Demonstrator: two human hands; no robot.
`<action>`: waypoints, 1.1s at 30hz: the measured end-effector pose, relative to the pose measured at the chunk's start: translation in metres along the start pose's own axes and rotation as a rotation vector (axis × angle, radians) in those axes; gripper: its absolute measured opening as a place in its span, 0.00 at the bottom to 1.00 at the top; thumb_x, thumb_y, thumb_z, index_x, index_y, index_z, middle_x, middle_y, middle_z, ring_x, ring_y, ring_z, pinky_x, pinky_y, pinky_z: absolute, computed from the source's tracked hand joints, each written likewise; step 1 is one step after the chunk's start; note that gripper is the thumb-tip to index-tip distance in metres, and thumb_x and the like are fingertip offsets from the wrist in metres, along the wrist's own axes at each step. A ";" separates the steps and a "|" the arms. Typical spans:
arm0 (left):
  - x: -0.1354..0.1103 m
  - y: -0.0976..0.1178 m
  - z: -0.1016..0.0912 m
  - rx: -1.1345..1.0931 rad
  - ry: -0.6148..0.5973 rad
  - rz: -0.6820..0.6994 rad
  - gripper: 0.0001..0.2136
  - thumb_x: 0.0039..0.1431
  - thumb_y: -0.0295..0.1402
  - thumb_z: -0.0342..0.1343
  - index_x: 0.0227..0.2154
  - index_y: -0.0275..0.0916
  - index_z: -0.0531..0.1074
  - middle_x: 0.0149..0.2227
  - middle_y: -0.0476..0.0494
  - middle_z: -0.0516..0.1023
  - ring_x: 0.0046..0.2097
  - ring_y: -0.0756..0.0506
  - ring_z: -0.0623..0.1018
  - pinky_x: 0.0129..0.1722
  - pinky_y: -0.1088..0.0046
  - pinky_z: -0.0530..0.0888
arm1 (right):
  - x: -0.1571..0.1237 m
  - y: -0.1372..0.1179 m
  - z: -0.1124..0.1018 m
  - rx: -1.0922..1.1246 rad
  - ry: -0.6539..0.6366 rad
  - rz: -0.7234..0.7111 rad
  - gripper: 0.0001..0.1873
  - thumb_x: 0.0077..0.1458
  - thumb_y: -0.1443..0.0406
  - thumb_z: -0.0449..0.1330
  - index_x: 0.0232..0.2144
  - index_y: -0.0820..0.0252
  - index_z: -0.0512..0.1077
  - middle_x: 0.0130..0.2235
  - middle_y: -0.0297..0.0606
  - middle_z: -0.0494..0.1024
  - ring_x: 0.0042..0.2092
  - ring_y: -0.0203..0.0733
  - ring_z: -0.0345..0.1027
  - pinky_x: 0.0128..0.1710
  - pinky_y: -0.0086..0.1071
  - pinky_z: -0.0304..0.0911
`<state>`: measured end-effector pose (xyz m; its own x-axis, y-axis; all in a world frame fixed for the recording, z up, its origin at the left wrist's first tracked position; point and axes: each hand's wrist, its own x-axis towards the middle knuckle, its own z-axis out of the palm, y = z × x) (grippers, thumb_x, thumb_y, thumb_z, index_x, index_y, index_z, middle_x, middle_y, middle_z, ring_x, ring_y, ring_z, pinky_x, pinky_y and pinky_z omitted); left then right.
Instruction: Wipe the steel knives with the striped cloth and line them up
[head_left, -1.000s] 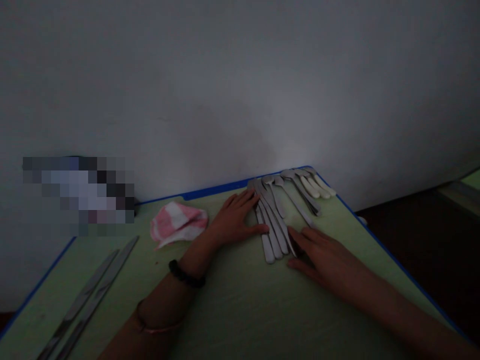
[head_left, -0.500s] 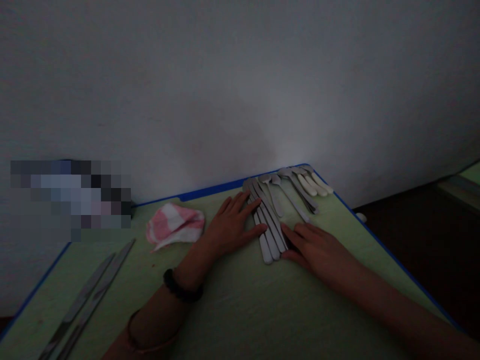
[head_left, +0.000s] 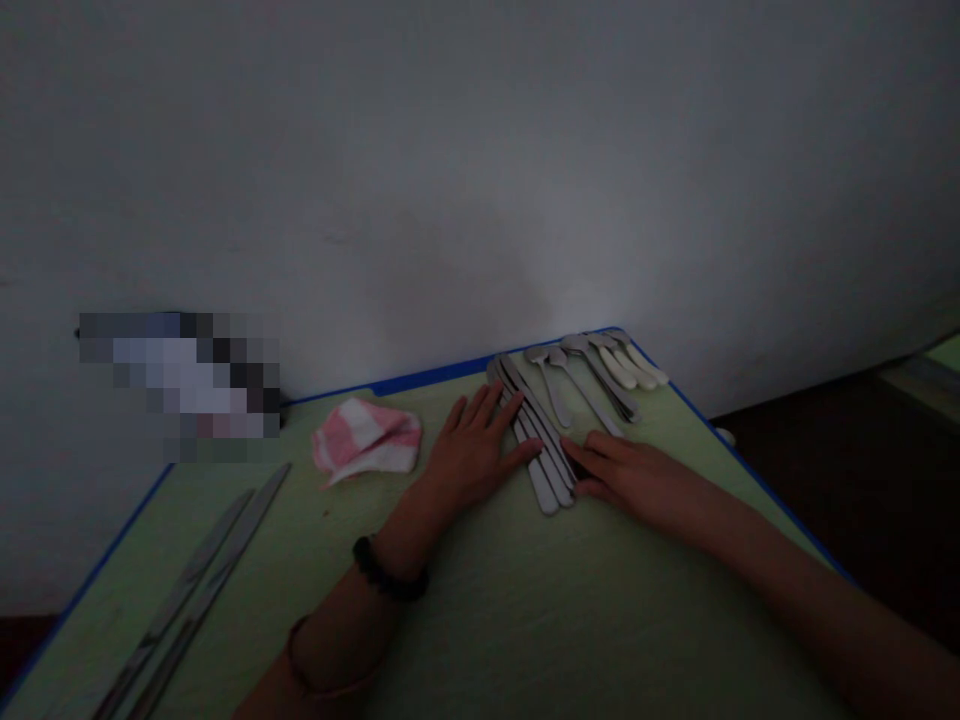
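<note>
A fanned stack of metal table knives [head_left: 547,455] lies on the green tabletop, handle ends toward me. My left hand [head_left: 471,447] rests flat along its left side, with fingers spread, and the fingertips and thumb touch the knives. At the stack's right side, near the handle ends, my right hand [head_left: 622,472] presses with its fingertips. Its thumb and index finger are apart, and no piece is seen lifted. Right of the stack lie two metal spoons [head_left: 581,390], a nested pile of metal spoons [head_left: 606,380] and several white-handled pieces [head_left: 637,365].
A crumpled pink-and-white cloth [head_left: 367,440] lies left of my left hand. Two long knives [head_left: 217,570] lie at the near left. The blue-edged table [head_left: 450,630] meets a pale wall [head_left: 450,180]. A blurred-out patch [head_left: 187,390] covers something at the far left.
The whole view has shifted a little, so the table things appear slightly farther right. Both hands stay against the knife stack, whose handle ends look slightly closer together.
</note>
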<state>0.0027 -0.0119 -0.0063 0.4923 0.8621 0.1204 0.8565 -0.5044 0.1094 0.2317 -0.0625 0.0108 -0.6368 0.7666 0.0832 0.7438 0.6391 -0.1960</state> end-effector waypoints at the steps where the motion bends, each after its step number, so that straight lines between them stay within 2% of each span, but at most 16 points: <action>1: 0.000 0.000 0.001 0.003 0.002 0.002 0.33 0.59 0.57 0.34 0.63 0.44 0.47 0.65 0.39 0.49 0.66 0.41 0.48 0.62 0.56 0.46 | 0.000 0.001 0.000 -0.004 -0.005 -0.005 0.25 0.59 0.60 0.52 0.56 0.66 0.60 0.45 0.46 0.71 0.43 0.45 0.67 0.44 0.39 0.65; 5: -0.001 0.000 0.003 0.010 0.015 -0.003 0.34 0.59 0.57 0.35 0.63 0.43 0.47 0.66 0.39 0.48 0.66 0.41 0.48 0.62 0.57 0.46 | -0.001 0.004 -0.003 0.032 -0.008 0.000 0.24 0.60 0.59 0.50 0.57 0.64 0.60 0.46 0.46 0.71 0.44 0.44 0.67 0.45 0.39 0.65; 12: -0.002 0.000 0.002 0.007 0.021 -0.012 0.34 0.60 0.56 0.34 0.63 0.42 0.44 0.66 0.37 0.48 0.65 0.40 0.48 0.62 0.57 0.47 | -0.004 0.003 -0.008 0.119 -0.014 0.048 0.25 0.61 0.58 0.48 0.56 0.65 0.62 0.45 0.47 0.73 0.45 0.44 0.67 0.48 0.40 0.64; 16: -0.006 0.002 0.002 0.001 0.045 -0.013 0.35 0.60 0.56 0.34 0.63 0.37 0.44 0.65 0.36 0.48 0.66 0.40 0.47 0.62 0.58 0.46 | -0.003 0.004 -0.007 0.144 0.029 0.050 0.24 0.61 0.58 0.48 0.55 0.65 0.63 0.47 0.47 0.72 0.48 0.44 0.66 0.50 0.40 0.62; 24: -0.013 0.011 0.006 -0.026 0.069 -0.080 0.41 0.54 0.61 0.38 0.63 0.35 0.44 0.65 0.34 0.48 0.66 0.37 0.46 0.62 0.55 0.44 | -0.002 0.009 -0.005 0.213 0.055 0.039 0.23 0.60 0.57 0.51 0.55 0.59 0.64 0.42 0.43 0.72 0.43 0.41 0.67 0.45 0.37 0.63; 33: -0.011 0.010 0.007 0.001 0.064 -0.094 0.38 0.56 0.59 0.36 0.62 0.35 0.49 0.65 0.34 0.50 0.65 0.38 0.47 0.63 0.56 0.44 | -0.001 0.005 -0.011 0.122 -0.039 0.055 0.21 0.61 0.57 0.48 0.54 0.55 0.66 0.36 0.39 0.68 0.37 0.39 0.66 0.40 0.36 0.63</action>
<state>0.0067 -0.0257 -0.0134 0.3993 0.9006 0.1720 0.8984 -0.4217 0.1224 0.2382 -0.0596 0.0202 -0.6050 0.7956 0.0317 0.7488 0.5821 -0.3170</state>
